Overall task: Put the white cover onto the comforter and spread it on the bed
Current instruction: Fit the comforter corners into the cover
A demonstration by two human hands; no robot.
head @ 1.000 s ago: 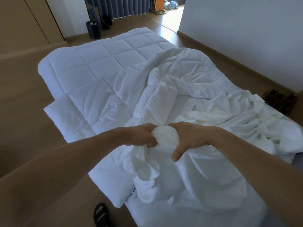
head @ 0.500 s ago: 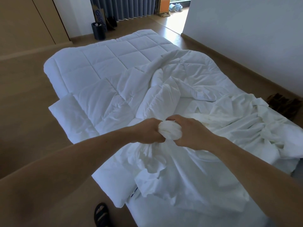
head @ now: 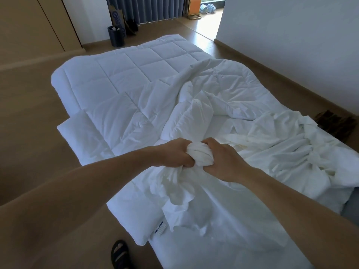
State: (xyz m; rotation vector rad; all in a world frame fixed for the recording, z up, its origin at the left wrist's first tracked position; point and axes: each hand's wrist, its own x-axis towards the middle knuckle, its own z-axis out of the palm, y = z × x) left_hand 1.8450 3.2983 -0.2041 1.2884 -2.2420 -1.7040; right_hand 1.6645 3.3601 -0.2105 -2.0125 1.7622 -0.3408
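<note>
Bunched thin white fabric cover, centre frame
Each grip clenched on it, left hand and right hand; quilted white comforter upper left.

Comforter white, quilted squares; cover cream-white; curtains grey-blue.

The bed stands low on a wooden floor. A quilted white comforter lies flat over its far left part and bunches into folds towards the middle. The crumpled white cover is heaped across the right and near side. A pillow juts out at the left edge, beneath the comforter. On the floor, a black sandal sits just beside the near corner, a dark bin stands beyond the far end, and something dark lies to the right.
</note>
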